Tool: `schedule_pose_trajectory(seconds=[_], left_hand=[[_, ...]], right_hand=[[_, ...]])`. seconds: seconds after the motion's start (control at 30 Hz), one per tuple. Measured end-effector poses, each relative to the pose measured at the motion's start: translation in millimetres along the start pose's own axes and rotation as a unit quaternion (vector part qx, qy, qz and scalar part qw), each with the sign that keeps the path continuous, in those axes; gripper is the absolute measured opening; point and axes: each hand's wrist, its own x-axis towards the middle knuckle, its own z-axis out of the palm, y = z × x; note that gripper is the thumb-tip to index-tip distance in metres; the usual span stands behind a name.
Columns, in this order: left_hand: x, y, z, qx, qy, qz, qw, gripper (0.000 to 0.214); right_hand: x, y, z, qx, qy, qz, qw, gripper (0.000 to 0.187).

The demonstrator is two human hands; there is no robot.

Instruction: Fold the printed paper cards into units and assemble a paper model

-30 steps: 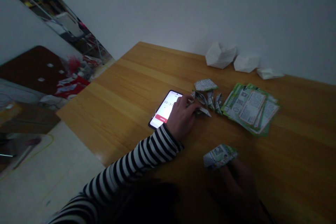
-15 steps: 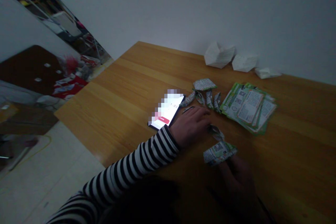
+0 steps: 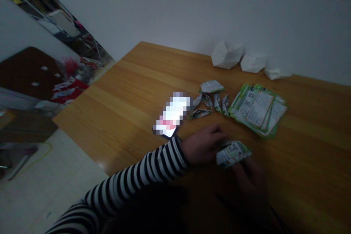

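My right hand (image 3: 251, 177), in deep shadow, holds a folded printed paper (image 3: 233, 153) in green and white, pinched from below. My left hand (image 3: 204, 144), in a striped sleeve, has its fingers curled at the far left edge of this paper; the fingertips are partly hidden, and they seem to grip it. Beyond the left hand lie several small folded paper pieces (image 3: 217, 102) in a loose group, one flatter folded piece (image 3: 212, 86) behind them. To the right rests a stack of flat green-and-white leaflets (image 3: 259, 109).
A lit smartphone (image 3: 174, 115), its screen partly blurred, lies left of the folded pieces. White folded paper shapes (image 3: 227, 55) stand along the wall at the back of the wooden table (image 3: 117, 98). Left of the table edge are the floor and a red-and-white heap (image 3: 67, 89).
My left hand has drawn back from the folded pieces toward the paper in my right hand, uncovering one small folded piece beside the phone. The paper in my right hand has risen slightly.
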Motion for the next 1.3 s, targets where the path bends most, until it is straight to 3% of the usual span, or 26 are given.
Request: schedule_pose_trajectory(seconds=[0.17,0.23,0.33,0.53,0.6,0.7,0.8,0.87,1.07,1.3], left_hand=[[-3.2,5.0,-2.4,-0.051,-0.006,-0.016,0.999,0.034],[-5.1,4.6,-3.2,-0.120,0.008,-0.005,0.993,0.034],[-8.6,4.5,-3.7,-0.259,-0.030,0.001,0.966,0.034],[-12.8,10.4,-5.6,-0.355,-0.101,-0.003,0.929,0.070],[-12.7,10.8,-3.2,-0.389,-0.091,-0.023,0.917,0.068],[-12.3,8.9,4.5,-0.440,-0.031,-0.078,0.894,0.054],[-11.9,6.8,10.2,-0.477,0.009,-0.102,0.873,0.050],[-11.7,6.9,10.0,-0.452,0.025,-0.108,0.885,0.049],[-12.2,13.0,5.3,-0.329,0.046,-0.080,0.940,0.053],[-15.0,18.1,13.4,-0.321,0.058,-0.066,0.943,0.056]], right_hand=[[-3.0,6.2,-0.9,0.026,-0.014,-0.011,1.000,0.026],[-5.0,9.3,-2.4,0.045,-0.021,-0.026,0.998,0.026],[-5.7,10.5,-6.6,0.083,-0.055,-0.044,0.994,0.031],[-3.4,4.1,-14.3,0.134,-0.130,-0.028,0.982,0.032],[-4.2,3.4,-14.0,0.147,-0.146,-0.022,0.978,0.032],[-6.2,4.8,-11.4,0.124,-0.106,-0.024,0.986,0.027],[-4.7,7.9,-10.4,0.051,0.012,-0.011,0.999,0.025],[-0.9,10.3,-12.3,0.002,0.048,-0.007,0.999,0.024],[8.0,9.5,-16.1,-0.071,0.011,-0.023,0.997,0.028],[4.8,-1.6,-10.5,-0.058,-0.007,-0.022,0.998,0.029]])
